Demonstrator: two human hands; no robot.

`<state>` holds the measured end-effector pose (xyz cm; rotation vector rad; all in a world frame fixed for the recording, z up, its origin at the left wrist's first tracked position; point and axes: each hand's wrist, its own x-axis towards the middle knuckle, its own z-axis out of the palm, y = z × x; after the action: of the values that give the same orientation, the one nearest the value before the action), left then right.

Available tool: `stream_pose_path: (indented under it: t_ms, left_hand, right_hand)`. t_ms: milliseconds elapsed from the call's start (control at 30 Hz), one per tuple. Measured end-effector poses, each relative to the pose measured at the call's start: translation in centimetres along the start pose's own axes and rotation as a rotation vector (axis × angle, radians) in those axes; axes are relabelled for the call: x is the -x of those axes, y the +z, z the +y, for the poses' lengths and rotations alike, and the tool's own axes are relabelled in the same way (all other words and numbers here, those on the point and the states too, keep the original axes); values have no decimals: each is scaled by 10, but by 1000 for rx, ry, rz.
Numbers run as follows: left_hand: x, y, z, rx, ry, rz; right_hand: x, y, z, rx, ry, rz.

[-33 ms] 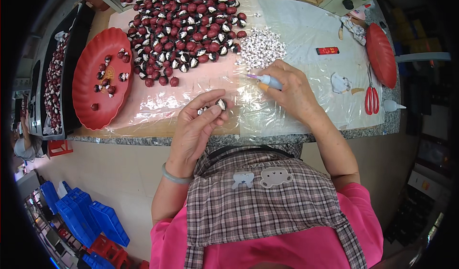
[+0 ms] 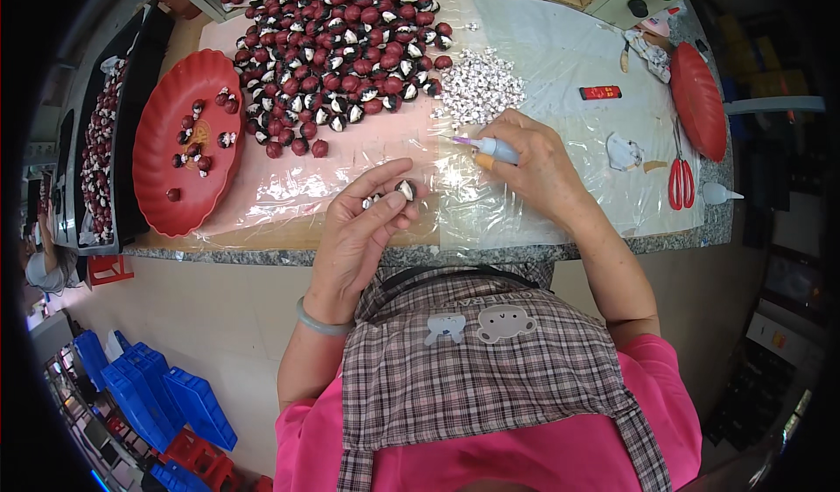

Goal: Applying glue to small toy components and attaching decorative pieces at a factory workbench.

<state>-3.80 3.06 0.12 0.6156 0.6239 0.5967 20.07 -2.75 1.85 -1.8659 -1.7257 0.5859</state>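
My left hand (image 2: 372, 216) is closed, pinching a small round black-and-white piece (image 2: 405, 191) between thumb and fingers. Another small white-and-dark bit (image 2: 371, 201) shows between the same fingers. In my right hand (image 2: 538, 161) is a small squeeze bottle (image 2: 497, 149) with a thin purple needle tip, which points left and stays apart from the held piece. Just beyond that tip lies a heap of tiny white pieces (image 2: 481, 85). A large pile of round dark-red, black and white pieces (image 2: 341, 50) covers the table's far left.
A red scalloped tray (image 2: 157, 181) with several assembled pieces stands at left, beside a black bin (image 2: 131, 116). To the right are red-handled scissors (image 2: 681, 184), a red-and-black object (image 2: 600, 93), another squeeze bottle (image 2: 719, 194) and a red dish (image 2: 697, 103). Plastic film covers the table.
The squeeze bottle's needle tip has shifted very slightly left in my right hand. My left hand looks unmoved.
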Motion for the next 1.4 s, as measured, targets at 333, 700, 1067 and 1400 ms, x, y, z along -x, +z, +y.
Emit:
stream_pose_path:
  t_ms: [333,700,1067,1400]
  left_hand:
    - [3,-2,3,-1,-11,6]
    - [3,1,-1,-17,30,-5]
    - [5,20,-7,-367,129,-33]
    - [7,18,-11,-581,191,-63]
  right_hand:
    - [-1,-3,-2,-134,76,-62]
    - [1,-2,-12,-67,12,-37]
    - [13,4,-50,-878,371,-113]
    - [18,14,-49,-845,398,-102]
